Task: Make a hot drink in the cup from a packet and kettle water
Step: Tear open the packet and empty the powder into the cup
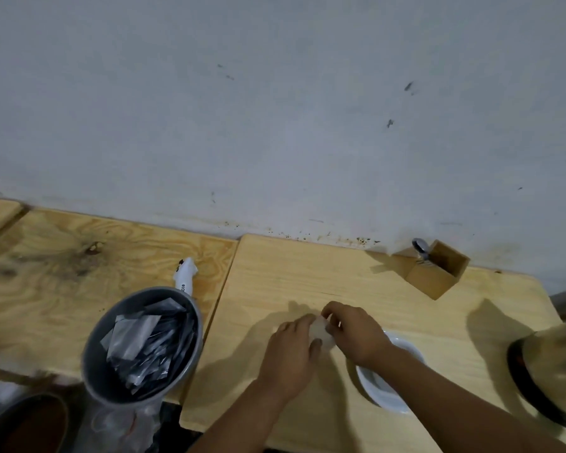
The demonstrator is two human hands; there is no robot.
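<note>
A small white packet (pixel 322 333) sits between both hands above the wooden table (pixel 307 276). My left hand (pixel 291 351) pinches its lower left side and my right hand (pixel 353 331) pinches its top right. The white cup (pixel 389 390) stands just right of the hands, partly hidden under my right forearm. The kettle (pixel 549 371), with a dark band, shows blurred at the right edge.
A grey bin (pixel 138 344) with several torn silvery packets stands at the left. A white packet (pixel 185 276) lies behind it. A wooden box (pixel 435 273) holding a spoon (pixel 420 248) sits by the wall. A brown bowl (pixel 27 423) is at bottom left.
</note>
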